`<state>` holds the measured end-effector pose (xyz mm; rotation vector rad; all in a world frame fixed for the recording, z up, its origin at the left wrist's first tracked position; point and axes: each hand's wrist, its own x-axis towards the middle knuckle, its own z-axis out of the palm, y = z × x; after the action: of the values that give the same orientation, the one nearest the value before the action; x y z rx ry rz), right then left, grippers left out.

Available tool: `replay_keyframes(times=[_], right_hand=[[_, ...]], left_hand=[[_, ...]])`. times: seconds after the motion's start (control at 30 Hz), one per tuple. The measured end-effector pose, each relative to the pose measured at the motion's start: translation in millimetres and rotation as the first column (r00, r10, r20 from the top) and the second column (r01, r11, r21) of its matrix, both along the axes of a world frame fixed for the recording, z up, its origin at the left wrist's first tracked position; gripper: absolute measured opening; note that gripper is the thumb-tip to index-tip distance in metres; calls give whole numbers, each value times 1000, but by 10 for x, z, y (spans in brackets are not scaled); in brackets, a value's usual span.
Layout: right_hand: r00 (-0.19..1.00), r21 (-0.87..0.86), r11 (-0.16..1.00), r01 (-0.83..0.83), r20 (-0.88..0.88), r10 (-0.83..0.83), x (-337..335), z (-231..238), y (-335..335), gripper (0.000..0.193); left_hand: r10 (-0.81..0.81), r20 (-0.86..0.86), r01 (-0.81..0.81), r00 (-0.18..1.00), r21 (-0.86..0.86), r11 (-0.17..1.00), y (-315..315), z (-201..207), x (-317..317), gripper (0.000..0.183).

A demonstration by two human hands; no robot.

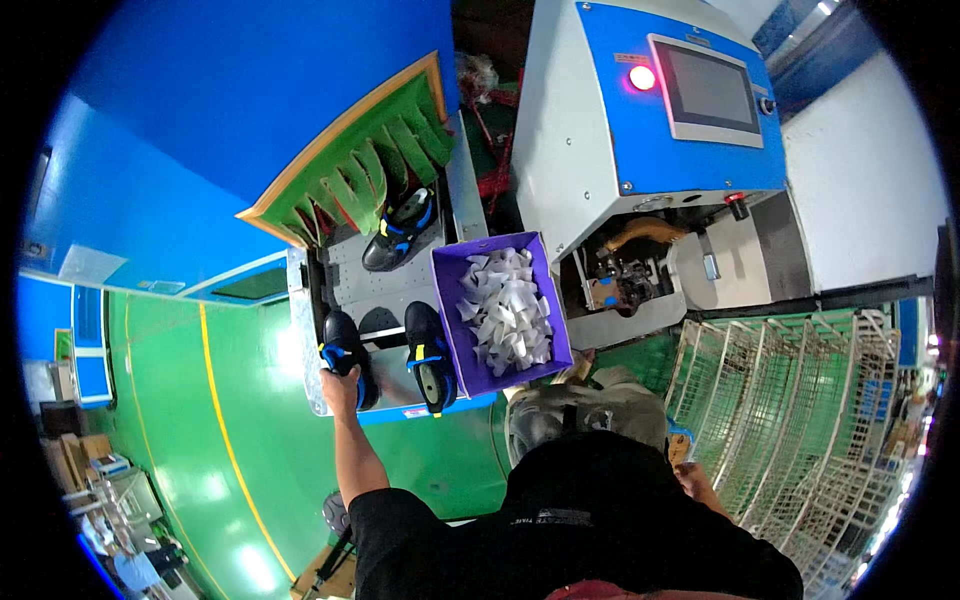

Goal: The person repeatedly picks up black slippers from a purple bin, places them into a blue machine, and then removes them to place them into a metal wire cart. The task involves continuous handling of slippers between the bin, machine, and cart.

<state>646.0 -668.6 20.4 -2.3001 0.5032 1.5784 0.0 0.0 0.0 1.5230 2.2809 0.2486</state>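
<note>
Okay, left hand (pixel 340 386) has fingers clamped on the leftmost black shoe (pixel 345 352), at the metal table's (pixel 350 276) near-left corner; right hand (pixel 690 480) beside black shirt (pixel 610 515), fingers can't tell. Risk: weak grip could drop it over the edge; sideways swing could knock the neighbouring shoe (pixel 424 335).

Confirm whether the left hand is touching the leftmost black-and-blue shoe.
Touching. The head view shows it: the left hand meets the leftmost black-and-blue shoe with its fingers over the blue-trimmed side, no gap visible.
</note>
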Motion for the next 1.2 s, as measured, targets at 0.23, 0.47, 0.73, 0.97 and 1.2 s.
replay_keyframes(times=[0.23, 0.47, 0.73, 0.97, 1.2], right_hand=[[786, 59, 795, -603, 214, 580, 43, -224, 241, 29], [720, 94, 734, -673, 311, 620, 580, -546, 247, 36], [558, -47, 567, -822, 136, 819, 257, -280, 1541, 45], [385, 404, 74, -912, 778, 496, -994, 2225, 3952, 70], [359, 327, -686, -650, 928, 102, -736, 2697, 4224, 108]], left_hand=[[106, 178, -123, 978, 92, 988, -11, -140, -94, 72], [270, 912, -542, 309, -65, 838, -435, -343, -293, 61], [32, 955, -397, -296, -153, 905, -1336, 1550, 462, 67], [190, 925, -210, -328, -268, 940, -1821, 1880, 1745, 58], [502, 863, 279, 48, -494, 823, -2155, 3151, 3183, 61]])
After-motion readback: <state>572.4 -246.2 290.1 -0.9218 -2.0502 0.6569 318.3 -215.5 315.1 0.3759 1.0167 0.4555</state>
